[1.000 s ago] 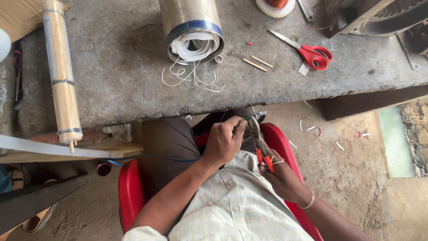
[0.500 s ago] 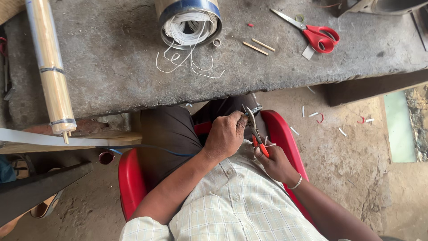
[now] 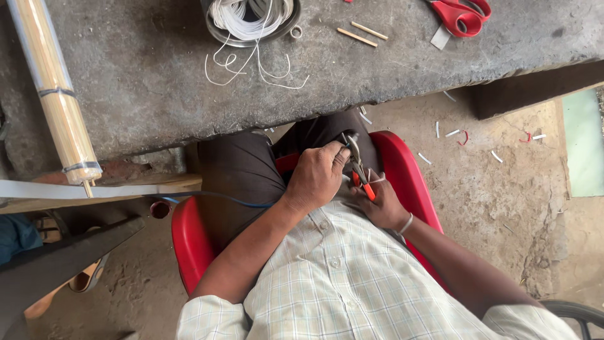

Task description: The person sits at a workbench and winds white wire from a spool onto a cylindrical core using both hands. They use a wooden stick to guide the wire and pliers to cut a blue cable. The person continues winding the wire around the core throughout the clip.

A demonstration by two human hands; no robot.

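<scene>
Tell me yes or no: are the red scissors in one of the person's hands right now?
No, the red scissors lie on the grey table, while the right hand holds orange-handled pliers over the lap.

A rough grey stone workbench [image 3: 145,82] fills the top of the view, its surface scuffed and dusty under even daylight. Below it the floor [image 3: 503,208] is bare packed earth, cracked in places and strewn with small white and red scraps [image 3: 462,135]. A red plastic chair [image 3: 189,242] stands on this floor just under the bench edge. At the left, a dark plank [image 3: 56,264] slants across the ground. A pale green patch [image 3: 584,148] borders the floor at the right.
</scene>
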